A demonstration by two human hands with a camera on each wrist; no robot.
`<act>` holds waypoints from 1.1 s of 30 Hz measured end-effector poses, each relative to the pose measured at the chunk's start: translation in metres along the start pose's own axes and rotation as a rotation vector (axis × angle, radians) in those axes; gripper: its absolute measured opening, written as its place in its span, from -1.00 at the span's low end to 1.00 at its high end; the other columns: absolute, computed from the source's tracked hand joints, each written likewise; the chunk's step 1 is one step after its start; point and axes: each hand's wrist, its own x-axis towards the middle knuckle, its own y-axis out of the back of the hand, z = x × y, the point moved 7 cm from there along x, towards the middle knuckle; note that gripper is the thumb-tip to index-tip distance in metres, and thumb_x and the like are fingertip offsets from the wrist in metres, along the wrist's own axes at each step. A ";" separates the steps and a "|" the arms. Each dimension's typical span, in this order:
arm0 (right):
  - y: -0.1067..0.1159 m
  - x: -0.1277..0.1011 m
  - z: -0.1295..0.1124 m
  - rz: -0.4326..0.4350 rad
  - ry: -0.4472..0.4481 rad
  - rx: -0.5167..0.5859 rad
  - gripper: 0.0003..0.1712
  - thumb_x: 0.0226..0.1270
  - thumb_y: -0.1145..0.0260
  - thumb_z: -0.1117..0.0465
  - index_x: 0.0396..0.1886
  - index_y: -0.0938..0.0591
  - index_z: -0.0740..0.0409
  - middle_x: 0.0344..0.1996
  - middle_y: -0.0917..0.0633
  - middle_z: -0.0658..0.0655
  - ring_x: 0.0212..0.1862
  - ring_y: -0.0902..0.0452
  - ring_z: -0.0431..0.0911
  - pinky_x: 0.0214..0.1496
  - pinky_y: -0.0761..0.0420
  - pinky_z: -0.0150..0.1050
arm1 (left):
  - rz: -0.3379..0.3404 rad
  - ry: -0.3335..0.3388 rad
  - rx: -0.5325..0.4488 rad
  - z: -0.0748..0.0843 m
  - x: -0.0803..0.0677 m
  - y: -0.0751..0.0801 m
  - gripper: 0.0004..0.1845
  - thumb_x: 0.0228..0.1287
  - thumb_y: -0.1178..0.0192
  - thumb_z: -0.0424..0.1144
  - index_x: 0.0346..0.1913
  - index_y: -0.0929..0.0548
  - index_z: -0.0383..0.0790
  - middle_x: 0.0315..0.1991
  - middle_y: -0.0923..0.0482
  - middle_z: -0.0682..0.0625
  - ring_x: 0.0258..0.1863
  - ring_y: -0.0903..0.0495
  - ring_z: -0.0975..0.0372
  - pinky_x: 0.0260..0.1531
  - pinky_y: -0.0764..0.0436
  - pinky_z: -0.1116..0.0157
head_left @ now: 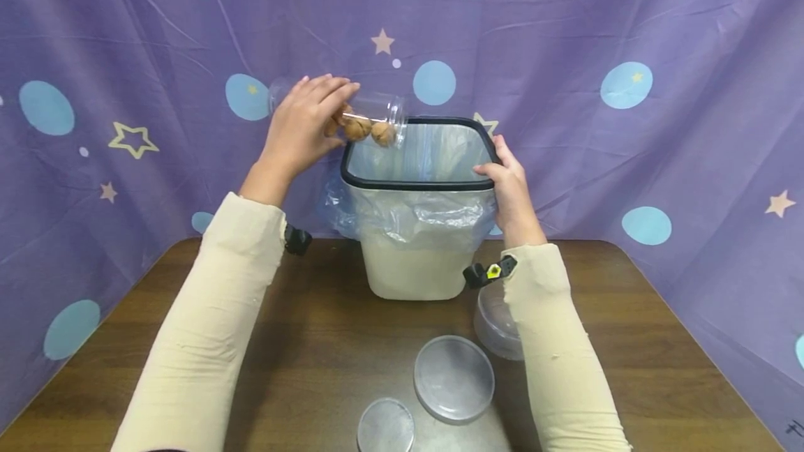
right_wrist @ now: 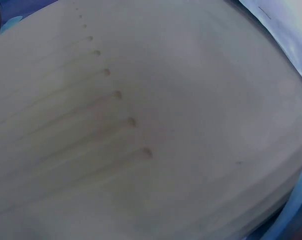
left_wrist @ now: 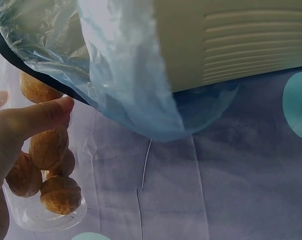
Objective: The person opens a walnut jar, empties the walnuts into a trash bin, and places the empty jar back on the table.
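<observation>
My left hand point(head_left: 309, 121) grips a clear plastic jar point(head_left: 377, 104) lying nearly on its side, its mouth at the left part of the bin's black rim. Several walnuts point(left_wrist: 48, 147) sit inside; two walnuts point(head_left: 370, 131) are close to the mouth. The cream bin point(head_left: 417, 264) stands upright, lined with a thin translucent bag point(head_left: 427, 218) folded over its outside. With the thumb over the rim, my right hand point(head_left: 511, 190) holds the bin's right side. The right wrist view shows mostly the ribbed bin wall point(right_wrist: 190, 115), and that hand is hidden there.
On the brown table point(head_left: 314, 354) lie a large round lid point(head_left: 454, 379) and a smaller round lid point(head_left: 386, 427). A clear round container point(head_left: 496, 323) stands partly behind the right sleeve. Behind the table hangs a purple patterned curtain point(head_left: 534, 33).
</observation>
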 end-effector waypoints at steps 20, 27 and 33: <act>-0.002 0.003 0.000 -0.003 0.002 -0.041 -0.09 0.08 -0.01 0.51 0.48 0.04 0.20 0.49 -0.01 0.06 0.46 0.13 -0.25 0.41 -0.03 -0.44 | -0.045 -0.035 0.018 0.001 0.001 0.003 -0.12 -0.27 -0.50 -0.47 0.28 -0.42 -0.18 0.25 -0.41 -0.16 0.30 -0.28 -0.06 0.39 -0.06 0.07; 0.000 0.003 0.001 0.010 -0.007 -0.054 -0.09 0.08 -0.03 0.50 0.48 0.02 0.17 0.48 -0.03 0.02 0.45 0.11 -0.28 0.36 -0.08 -0.52 | -0.029 -0.070 -0.007 0.004 0.002 0.004 -0.11 -0.29 -0.52 -0.45 0.27 -0.43 -0.17 0.24 -0.42 -0.15 0.29 -0.29 -0.05 0.38 -0.09 0.04; 0.000 0.003 0.001 0.013 -0.001 -0.054 -0.09 0.07 -0.04 0.49 0.48 0.00 0.16 0.48 -0.04 0.05 0.45 0.10 -0.27 0.36 -0.10 -0.51 | -0.022 -0.065 -0.011 0.006 0.003 0.006 -0.12 -0.29 -0.51 -0.45 0.27 -0.44 -0.17 0.23 -0.43 -0.15 0.28 -0.31 -0.05 0.38 -0.09 0.05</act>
